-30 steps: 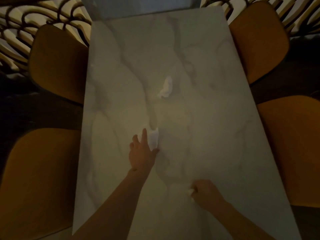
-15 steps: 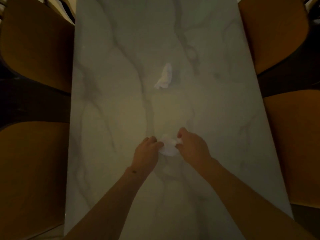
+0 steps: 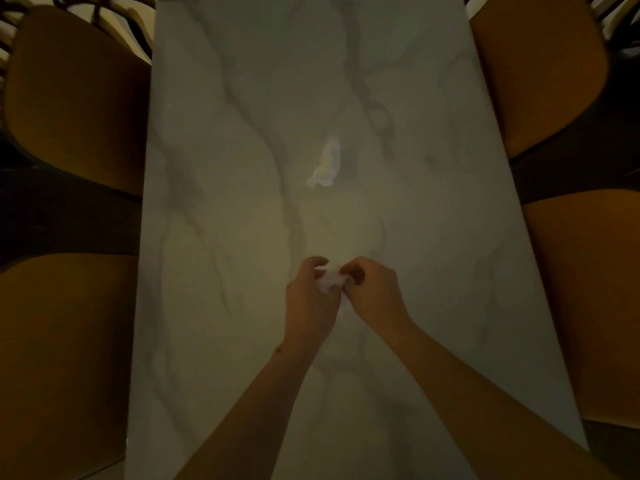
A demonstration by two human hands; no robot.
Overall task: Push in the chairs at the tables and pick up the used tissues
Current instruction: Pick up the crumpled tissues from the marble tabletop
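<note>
While four mustard chairs flank the marble surface [image 3: 214, 306], two at the left edge of the frame [image 3: 69, 358] [image 3: 76, 98] and two at the right [image 3: 588, 306] [image 3: 533, 71], both hands meet at centre. Left hand [image 3: 310, 303] and right hand [image 3: 375, 296] have their fingers curled tight around one crumpled tissue [image 3: 329, 280] between them. Above them, a second tissue [image 3: 325, 164] lies loose on the marble, well apart.

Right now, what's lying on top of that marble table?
One crumpled tissue lies loose mid-table. The left hand and right hand bunch another tissue wad; their fingers hide most of it.
</note>
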